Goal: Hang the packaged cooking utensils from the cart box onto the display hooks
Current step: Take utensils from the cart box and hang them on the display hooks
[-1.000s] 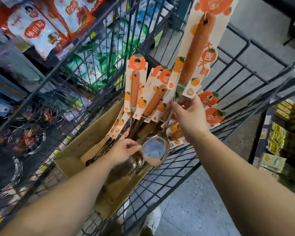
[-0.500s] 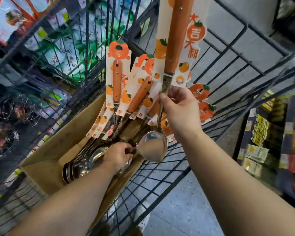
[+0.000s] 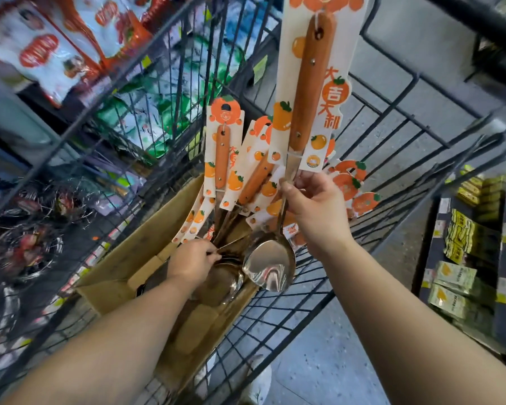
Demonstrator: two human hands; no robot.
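The right hand (image 3: pixel 316 206) is curled round the thin metal shank of a packaged ladle (image 3: pixel 304 112), gripping just under the bottom edge of its card, so that the wooden handle and its cream backing card printed with oranges stand tall above the fist and the shiny steel bowl (image 3: pixel 270 266) hangs below the wrist, over the edge of the box. The left hand (image 3: pixel 193 263) is down inside the cardboard box (image 3: pixel 135 252), fingers bent and pinching the metal stems of the utensils lying there, with another steel bowl showing just beside its knuckles. More packaged utensils (image 3: pixel 224 159) lean up out of the far end of the box in a loose fan, wooden handles on the same orange-fruit cards, some cards overlapping and a few poking out behind the right hand. The box sits slantwise in a black wire cart (image 3: pixel 392 118), its flaps folded outward against the mesh. Through the cart's bars on the left I can make out shelves of red, white and green packets (image 3: pixel 41 54), blurred, and lower down some wire items I cannot identify. To the right stands a dark shelf with yellow-green packets (image 3: pixel 456 276). Grey speckled floor (image 3: pixel 319 361) shows beneath the cart, with a light shoe tip at the bottom.
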